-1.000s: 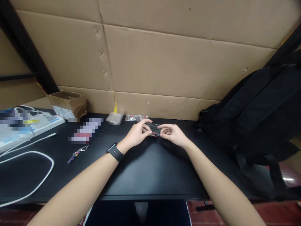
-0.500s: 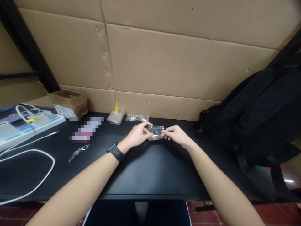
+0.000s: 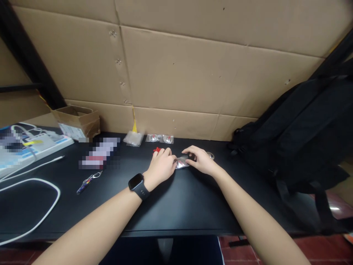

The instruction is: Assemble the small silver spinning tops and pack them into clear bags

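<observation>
Left hand (image 3: 162,164): seemingly pinching the packet's (image 3: 182,163) left edge
Right hand (image 3: 202,160): thumb and fingers spread at its right end
Packet: between the hands, partly hidden
Change: right pinch has opened; holding now seems one-handed
Packet's long axis: seemingly hand to hand; leading end unclear

The single view comes from a camera worn on the person's head, facing forward and down over the black desk (image 3: 187,208) to the cardboard panel (image 3: 198,77) filling the frame's upper half. It looks along both forearms (image 3: 250,206), which enter from the lower corners. Wide coverage takes in the power strip (image 3: 62,142) at far left and the backpack (image 3: 311,147) at far right.
</observation>
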`<state>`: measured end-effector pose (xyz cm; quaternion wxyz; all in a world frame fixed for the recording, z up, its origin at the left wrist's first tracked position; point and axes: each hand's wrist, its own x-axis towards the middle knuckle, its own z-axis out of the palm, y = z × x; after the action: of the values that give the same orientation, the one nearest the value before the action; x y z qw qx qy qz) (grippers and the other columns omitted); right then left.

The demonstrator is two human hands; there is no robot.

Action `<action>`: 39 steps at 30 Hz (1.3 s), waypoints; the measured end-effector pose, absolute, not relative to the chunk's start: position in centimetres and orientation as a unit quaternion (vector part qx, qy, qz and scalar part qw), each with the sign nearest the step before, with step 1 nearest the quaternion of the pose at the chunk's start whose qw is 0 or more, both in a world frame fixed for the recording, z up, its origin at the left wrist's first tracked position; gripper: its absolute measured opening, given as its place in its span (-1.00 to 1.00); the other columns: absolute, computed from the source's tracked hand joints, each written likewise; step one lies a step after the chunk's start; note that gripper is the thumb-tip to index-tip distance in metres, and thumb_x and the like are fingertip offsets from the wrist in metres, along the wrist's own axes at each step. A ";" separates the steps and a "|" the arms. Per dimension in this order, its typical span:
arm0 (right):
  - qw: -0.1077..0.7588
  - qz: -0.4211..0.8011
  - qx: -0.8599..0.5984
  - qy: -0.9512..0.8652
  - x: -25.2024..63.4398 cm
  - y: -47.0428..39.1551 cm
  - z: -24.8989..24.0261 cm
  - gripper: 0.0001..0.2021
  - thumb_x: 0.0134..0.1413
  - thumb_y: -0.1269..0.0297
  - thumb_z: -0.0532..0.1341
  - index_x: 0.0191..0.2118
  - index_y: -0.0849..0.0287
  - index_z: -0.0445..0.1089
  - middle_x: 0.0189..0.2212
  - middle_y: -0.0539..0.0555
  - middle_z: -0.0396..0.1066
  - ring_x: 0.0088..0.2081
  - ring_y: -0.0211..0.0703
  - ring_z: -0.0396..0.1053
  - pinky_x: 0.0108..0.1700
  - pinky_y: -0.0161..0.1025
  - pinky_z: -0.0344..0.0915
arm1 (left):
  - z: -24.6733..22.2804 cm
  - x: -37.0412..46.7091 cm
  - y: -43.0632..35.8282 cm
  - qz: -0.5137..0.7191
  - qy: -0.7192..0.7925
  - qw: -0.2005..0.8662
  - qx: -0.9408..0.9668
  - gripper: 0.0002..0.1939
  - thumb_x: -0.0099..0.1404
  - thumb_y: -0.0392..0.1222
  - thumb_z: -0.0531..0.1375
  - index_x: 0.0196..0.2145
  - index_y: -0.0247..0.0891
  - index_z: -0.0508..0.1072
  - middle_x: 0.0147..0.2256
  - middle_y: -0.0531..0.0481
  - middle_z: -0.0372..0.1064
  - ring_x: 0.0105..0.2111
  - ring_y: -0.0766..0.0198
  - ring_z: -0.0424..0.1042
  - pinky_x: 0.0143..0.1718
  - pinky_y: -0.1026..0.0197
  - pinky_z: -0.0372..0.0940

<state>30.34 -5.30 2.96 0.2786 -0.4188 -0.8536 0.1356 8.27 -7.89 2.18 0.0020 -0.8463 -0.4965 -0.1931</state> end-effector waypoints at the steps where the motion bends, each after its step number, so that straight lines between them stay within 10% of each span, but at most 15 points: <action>1: 0.259 0.134 -0.391 -0.873 30.4 -5.5 3.2 -0.63 0.01 0.53 0.21 -0.06 0.08 0.49 -0.09 0.08 0.52 -0.13 -0.11 0.44 -0.04 -0.18 0.31 | 2.2 8.3 -7.9 -0.192 -0.490 0.006 -0.850 -0.73 0.41 -0.09 0.09 -0.14 -0.13 0.59 -0.12 -0.17 0.41 -0.07 -0.05 0.33 -0.04 -0.05 0.16; 8: 0.181 0.150 -0.403 -0.884 30.8 -6.1 3.5 -0.44 -0.08 0.46 0.34 0.12 0.05 0.40 -0.01 0.11 0.51 -0.01 0.02 0.40 0.07 -0.06 0.28 | 2.5 8.2 -8.3 -0.166 -0.452 -0.020 -0.876 -0.60 0.33 0.17 0.16 -0.08 -0.14 0.56 -0.11 -0.18 0.41 -0.06 -0.10 0.30 0.02 -0.10 0.10; 13: 0.206 0.159 -0.418 -0.870 30.7 -5.9 3.6 -0.84 0.22 0.33 0.22 -0.10 0.08 0.49 -0.20 0.07 0.57 -0.16 -0.08 0.48 -0.06 -0.17 0.30 | 2.3 8.1 -7.8 -0.172 -0.458 -0.016 -0.872 -0.81 0.36 -0.19 0.14 -0.15 -0.19 0.53 -0.13 -0.20 0.46 -0.09 -0.06 0.38 -0.02 -0.06 0.07; 22: 0.223 0.220 -0.509 -0.802 31.4 -5.3 3.2 -0.83 0.18 0.24 0.25 -0.12 0.11 0.46 -0.48 -0.04 0.53 -0.43 -0.20 0.45 -0.31 -0.30 0.24 | 1.5 8.9 -7.2 -0.231 -0.498 -0.065 -0.833 -0.58 0.36 -0.25 0.10 0.16 -0.12 0.26 -0.29 -0.09 0.56 -0.17 -0.01 0.48 -0.05 -0.02 0.03; 29: 0.209 0.080 -0.451 -0.864 30.6 -5.6 3.0 -0.72 0.11 0.10 0.36 -0.05 -0.02 0.52 -0.12 0.09 0.49 -0.07 -0.01 0.41 0.01 -0.06 0.20 | 2.0 9.5 -7.3 -0.215 -0.474 -0.009 -0.853 -0.64 0.37 -0.25 0.07 0.11 -0.14 0.31 -0.24 -0.13 0.54 -0.15 -0.03 0.45 -0.05 -0.03 0.04; 39: 0.195 0.006 -0.525 -0.828 31.4 -0.3 1.2 -0.70 0.16 0.27 0.32 0.02 -0.02 0.50 -0.05 0.11 0.47 -0.03 -0.01 0.45 -0.03 -0.13 0.27 | 4.5 5.5 -5.5 -0.254 -0.509 0.040 -0.822 -0.79 0.38 -0.25 0.07 -0.27 -0.15 0.51 -0.29 -0.07 0.56 -0.17 0.03 0.46 -0.06 -0.03 0.06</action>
<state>31.39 -0.33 1.18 0.1954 -0.5248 -0.8284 0.0062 5.48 -5.53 4.46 0.0403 -0.8215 -0.5089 -0.2539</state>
